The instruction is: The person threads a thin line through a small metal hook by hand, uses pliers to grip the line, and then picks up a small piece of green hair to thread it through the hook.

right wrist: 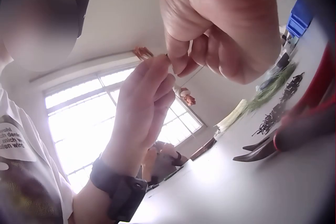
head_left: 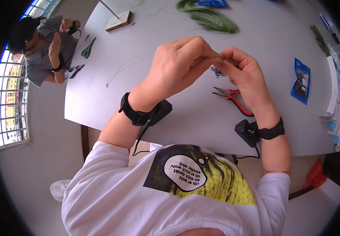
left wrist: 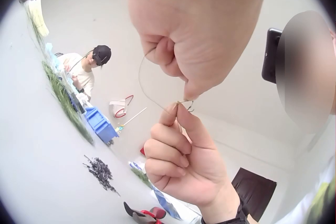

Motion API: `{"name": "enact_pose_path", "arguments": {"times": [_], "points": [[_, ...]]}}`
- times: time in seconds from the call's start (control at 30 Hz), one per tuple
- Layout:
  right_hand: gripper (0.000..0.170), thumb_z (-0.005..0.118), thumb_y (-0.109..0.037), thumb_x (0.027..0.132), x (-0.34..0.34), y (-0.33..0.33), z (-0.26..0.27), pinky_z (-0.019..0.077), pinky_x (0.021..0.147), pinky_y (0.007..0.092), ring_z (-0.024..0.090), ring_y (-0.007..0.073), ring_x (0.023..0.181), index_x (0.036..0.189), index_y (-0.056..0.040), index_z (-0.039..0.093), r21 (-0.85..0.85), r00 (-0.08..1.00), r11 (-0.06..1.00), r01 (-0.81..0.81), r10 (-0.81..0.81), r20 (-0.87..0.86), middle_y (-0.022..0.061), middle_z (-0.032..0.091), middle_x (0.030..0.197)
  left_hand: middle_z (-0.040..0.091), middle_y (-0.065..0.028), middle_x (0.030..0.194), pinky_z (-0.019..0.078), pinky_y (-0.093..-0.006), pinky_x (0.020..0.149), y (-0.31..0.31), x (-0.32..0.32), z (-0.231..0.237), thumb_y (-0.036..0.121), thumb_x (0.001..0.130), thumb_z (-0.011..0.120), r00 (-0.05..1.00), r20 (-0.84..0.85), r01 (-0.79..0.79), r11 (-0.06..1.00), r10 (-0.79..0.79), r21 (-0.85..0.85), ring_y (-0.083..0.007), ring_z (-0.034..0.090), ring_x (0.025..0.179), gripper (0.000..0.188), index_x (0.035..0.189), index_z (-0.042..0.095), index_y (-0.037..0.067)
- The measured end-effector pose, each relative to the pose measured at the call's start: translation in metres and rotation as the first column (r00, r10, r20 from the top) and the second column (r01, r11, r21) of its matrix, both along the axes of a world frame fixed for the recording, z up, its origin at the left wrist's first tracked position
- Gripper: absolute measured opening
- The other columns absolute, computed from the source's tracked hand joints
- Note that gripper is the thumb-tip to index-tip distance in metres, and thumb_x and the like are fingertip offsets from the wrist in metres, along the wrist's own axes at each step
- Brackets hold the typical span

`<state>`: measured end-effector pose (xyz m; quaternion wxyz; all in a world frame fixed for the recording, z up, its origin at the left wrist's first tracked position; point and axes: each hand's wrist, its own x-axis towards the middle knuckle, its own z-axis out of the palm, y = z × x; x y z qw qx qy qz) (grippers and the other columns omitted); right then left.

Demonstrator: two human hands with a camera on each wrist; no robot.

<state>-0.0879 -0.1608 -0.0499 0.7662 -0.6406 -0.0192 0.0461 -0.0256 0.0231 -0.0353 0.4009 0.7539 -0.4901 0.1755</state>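
The left hand and right hand meet fingertip to fingertip above the counter, both pinching a thin line. It bows in an open curve from the left's curled fingers to the right's pinch, where a small dark hook-like piece juts out, too tiny to tell its exact direction. Beyond lie red-handled pliers, a dark pile, a blue packet showing something dark inside, and a blue bin, contents unclear
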Motion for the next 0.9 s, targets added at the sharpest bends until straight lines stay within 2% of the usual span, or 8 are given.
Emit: {"name": "enact_pose_path", "arguments": {"times": [0.13,0.33,0.43,0.5,0.63,0.73,0.8,0.9], "points": [[0.014,0.071,-0.018,0.091,-0.001,0.000,0.002,0.0306,0.058,0.0193,0.039,0.0001,0.063,0.091,-0.0040,0.068,-0.050,1.000,0.999,0.002,-0.003,-0.008,-0.0088,0.052,0.066,0.061,-0.0011,0.071,0.0372,-0.0228,0.050,0.001,-0.003,0.000,-0.003,0.086,0.070,0.991,-0.130,0.011,1.000,-0.015,-0.029,-0.0066,0.046,0.055,0.010,0.086,0.060,0.000],[0.010,0.069,-0.013,0.090,0.000,0.006,-0.010,0.0272,0.053,0.0207,0.034,-0.0005,0.057,0.086,-0.0047,0.066,-0.089,0.984,0.992,0.089,-0.074,0.160,-0.0104,0.048,0.062,0.063,0.0014,0.080,0.0390,-0.0177,0.058,-0.001,0.000,-0.008,0.003,0.096,0.062,0.807,-0.584,-0.026,0.983,-0.088,-0.183,0.0007,0.048,0.069,0.006,0.096,0.059,-0.002],[0.008,0.070,-0.007,0.087,-0.002,0.007,-0.011,0.0268,0.050,0.0224,0.033,0.0015,0.054,0.082,-0.0051,0.063,-0.193,0.951,0.967,0.165,-0.104,0.291,-0.0083,0.046,0.060,0.062,0.0017,0.080,0.0381,-0.0163,0.060,-0.005,-0.002,-0.008,0.005,0.097,0.061,0.747,-0.659,-0.096,0.964,-0.094,-0.246,0.0010,0.049,0.072,0.007,0.099,0.059,-0.002],[0.009,0.071,-0.003,0.081,-0.005,0.008,-0.007,0.0288,0.047,0.0250,0.036,0.0066,0.050,0.081,-0.0060,0.062,-0.469,0.876,0.820,0.328,-0.077,0.476,-0.0039,0.046,0.058,0.062,0.0023,0.080,0.0376,-0.0163,0.060,-0.004,-0.002,-0.009,0.005,0.097,0.061,0.724,-0.684,-0.100,0.967,-0.091,-0.235,0.0008,0.049,0.070,0.007,0.098,0.059,-0.002],[0.010,0.071,-0.001,0.079,-0.006,0.008,0.002,0.0347,0.047,0.0272,0.044,0.0135,0.048,0.082,-0.0075,0.063,-0.546,0.754,0.688,0.478,-0.003,0.657,0.0011,0.052,0.059,0.061,0.0012,0.077,0.0370,-0.0171,0.057,-0.002,-0.003,-0.005,0.001,0.094,0.063,0.804,-0.594,-0.108,0.987,0.017,-0.118,-0.0002,0.049,0.067,0.003,0.094,0.061,-0.001],[0.010,0.071,-0.002,0.080,-0.006,0.005,0.006,0.0410,0.049,0.0294,0.054,0.0175,0.052,0.083,-0.0082,0.064,-0.541,0.680,0.634,0.552,0.033,0.732,0.0029,0.060,0.063,0.060,-0.0014,0.074,0.0379,-0.0204,0.053,-0.003,-0.002,-0.004,-0.001,0.091,0.065,0.942,-0.298,-0.153,0.988,0.154,0.025,-0.0025,0.048,0.061,0.003,0.090,0.062,-0.001],[0.010,0.072,-0.003,0.081,-0.005,0.003,0.008,0.0443,0.051,0.0303,0.059,0.0197,0.056,0.085,-0.0079,0.064,-0.519,0.638,0.606,0.603,0.024,0.770,0.0042,0.063,0.067,0.063,-0.0076,0.074,0.0455,-0.0295,0.052,-0.003,-0.001,-0.008,0.005,0.084,0.069,0.961,-0.233,-0.148,0.989,0.148,0.015,-0.0214,0.060,0.058,0.007,0.085,0.062,0.004],[0.010,0.073,-0.004,0.081,-0.003,0.000,0.009,0.0452,0.051,0.0307,0.059,0.0206,0.057,0.087,-0.0072,0.065,-0.514,0.625,0.578,0.633,0.009,0.780,0.0048,0.063,0.067,0.063,-0.0058,0.075,0.0471,-0.0328,0.052,-0.003,-0.001,-0.005,0.007,0.083,0.070,0.981,-0.143,-0.118,0.991,0.127,0.069,-0.0238,0.062,0.060,0.008,0.083,0.062,0.005]]}}
